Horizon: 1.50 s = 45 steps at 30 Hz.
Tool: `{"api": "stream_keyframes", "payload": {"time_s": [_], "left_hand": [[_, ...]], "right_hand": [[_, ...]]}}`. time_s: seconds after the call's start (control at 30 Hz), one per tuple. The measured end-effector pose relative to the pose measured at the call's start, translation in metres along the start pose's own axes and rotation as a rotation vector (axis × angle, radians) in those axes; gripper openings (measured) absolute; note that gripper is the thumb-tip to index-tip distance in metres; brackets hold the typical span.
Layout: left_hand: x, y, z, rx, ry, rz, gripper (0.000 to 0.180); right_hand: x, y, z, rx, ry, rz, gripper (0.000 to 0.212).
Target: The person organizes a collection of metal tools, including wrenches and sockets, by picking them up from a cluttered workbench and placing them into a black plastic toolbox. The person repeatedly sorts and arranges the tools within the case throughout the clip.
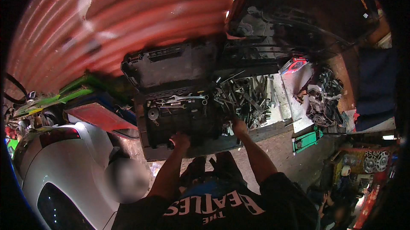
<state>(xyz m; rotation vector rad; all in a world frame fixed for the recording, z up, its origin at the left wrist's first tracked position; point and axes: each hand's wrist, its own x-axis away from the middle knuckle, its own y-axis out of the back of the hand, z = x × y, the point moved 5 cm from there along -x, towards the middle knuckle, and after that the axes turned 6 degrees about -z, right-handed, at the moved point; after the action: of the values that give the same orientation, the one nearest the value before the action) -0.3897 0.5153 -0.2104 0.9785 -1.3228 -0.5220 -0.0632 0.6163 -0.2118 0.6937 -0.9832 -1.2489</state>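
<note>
A black plastic tool case (143,142) lies with its lid (171,68) swung up at the back. Inside it are several combination wrenches (184,98) and a round metal part (153,113). At the case's front edge rests my left hand (181,140); its fingers are too dim to make out their grip. My right hand (239,126) reaches to the near side of a heap of sockets and wrenches (252,97), just right of the case. Shadow and the tools hide its fingertips, so whether it holds one cannot be told.
A greasy mechanical assembly (322,97) stands at the right, near a red box (294,65) and a green metal tool (307,141). Left of the bench is a white car (85,153). Red corrugated sheet (128,16) rises behind. Another person's hand (328,200) shows at lower right.
</note>
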Motion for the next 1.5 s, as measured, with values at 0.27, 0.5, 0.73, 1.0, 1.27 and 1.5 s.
{"api": "stream_keyframes", "payload": {"time_s": [0.27, 0.5, 0.73, 1.0, 1.27, 1.5], "left_hand": [[-0.032, -0.002, -0.034, 0.089, -0.131, 0.117, 0.038], [-0.027, 0.07, -0.161, 0.252, -0.243, -0.013, 0.034], [-0.069, 0.037, -0.194, 0.275, -0.071, -0.243, 0.06], [-0.065, 0.023, -0.197, 0.065, -0.098, -0.236, 0.049], [-0.044, 0.043, -0.201, 0.152, 0.093, -0.316, 0.05], [-0.053, 0.036, -0.198, 0.136, 0.099, -0.212, 0.054]], "right_hand": [[0.009, 0.027, -0.03, -0.01, -0.007, -0.03, 0.031], [0.009, 0.037, -0.005, -0.066, 0.126, -0.009, 0.019], [-0.035, 0.067, 0.023, -0.144, 0.25, -0.013, 0.04], [-0.1, 0.051, 0.06, -0.1, 0.561, 0.139, 0.044], [-0.137, -0.001, 0.066, 0.098, 0.356, 0.24, 0.039], [-0.14, 0.006, 0.071, 0.026, 0.465, 0.148, 0.033]]}}
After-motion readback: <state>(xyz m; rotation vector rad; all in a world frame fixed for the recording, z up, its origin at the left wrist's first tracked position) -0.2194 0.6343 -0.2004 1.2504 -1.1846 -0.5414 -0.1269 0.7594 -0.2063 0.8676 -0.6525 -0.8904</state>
